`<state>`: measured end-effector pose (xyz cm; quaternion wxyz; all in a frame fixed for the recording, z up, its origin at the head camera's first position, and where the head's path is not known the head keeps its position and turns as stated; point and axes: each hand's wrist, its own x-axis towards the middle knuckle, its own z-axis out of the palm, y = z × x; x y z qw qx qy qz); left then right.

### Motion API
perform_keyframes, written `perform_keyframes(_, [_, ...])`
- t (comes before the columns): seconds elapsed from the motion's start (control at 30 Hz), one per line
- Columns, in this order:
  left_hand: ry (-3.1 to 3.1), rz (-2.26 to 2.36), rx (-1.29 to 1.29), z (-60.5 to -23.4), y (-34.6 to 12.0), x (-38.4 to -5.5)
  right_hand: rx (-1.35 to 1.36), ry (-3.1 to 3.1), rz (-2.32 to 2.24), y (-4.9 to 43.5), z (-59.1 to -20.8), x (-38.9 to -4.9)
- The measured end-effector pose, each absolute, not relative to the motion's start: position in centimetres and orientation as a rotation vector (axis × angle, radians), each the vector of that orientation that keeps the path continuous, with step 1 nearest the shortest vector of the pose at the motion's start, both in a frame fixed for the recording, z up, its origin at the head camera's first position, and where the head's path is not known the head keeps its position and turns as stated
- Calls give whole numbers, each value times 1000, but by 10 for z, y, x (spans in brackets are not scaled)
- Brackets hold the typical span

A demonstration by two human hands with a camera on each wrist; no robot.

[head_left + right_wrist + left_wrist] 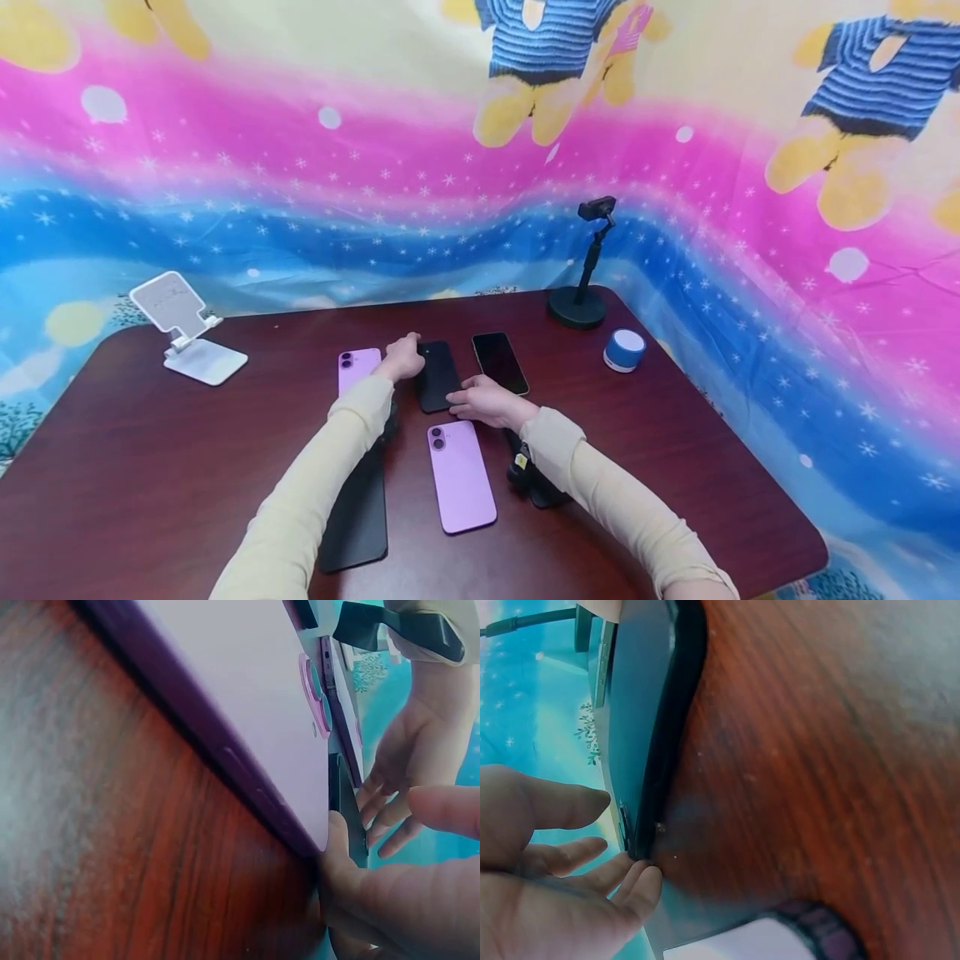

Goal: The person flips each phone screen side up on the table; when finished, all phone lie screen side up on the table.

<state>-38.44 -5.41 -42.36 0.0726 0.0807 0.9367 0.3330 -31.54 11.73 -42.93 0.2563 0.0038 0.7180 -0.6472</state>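
Note:
A black phone (pixel 437 379) lies back up on the table, between my two hands. My left hand (pixel 402 358) is at its far left corner; in the left wrist view the fingertips touch the end of the black phone (pixel 641 712), thumb held apart. My right hand (pixel 487 402) reaches to its near right corner. In the right wrist view, fingers of the right hand (pixel 397 900) rest against the edge of the black phone (pixel 351 817), thumb raised. A purple phone (pixel 462 479) lies just in front. Another purple phone (pixel 356 367) is partly hidden by my left hand and sleeve.
A phone with a dark screen (pixel 500 364) lies right of the black one. Dark flat devices lie beneath my left forearm (pixel 356 521) and right wrist. Around the back stand a white folding stand (pixel 206 361), a black stand (pixel 577 307) and a blue-and-white cylinder (pixel 624 350).

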Motion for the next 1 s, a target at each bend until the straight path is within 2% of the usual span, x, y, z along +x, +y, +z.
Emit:
perform_keyframes(0.23, [2787, 1132, 236, -426, -61, -388, -63, 1983, -1744, 122, -459, -337])
perform_keyframes(0.5, [2791, 1244, 176, -422, -61, -390, -11, 2070, -1683, 113, -428, -313])
perform_keyframes(1.0, [2751, 1474, 1, -420, -62, -388, 48, 2194, -1551, 107, -428, -312])
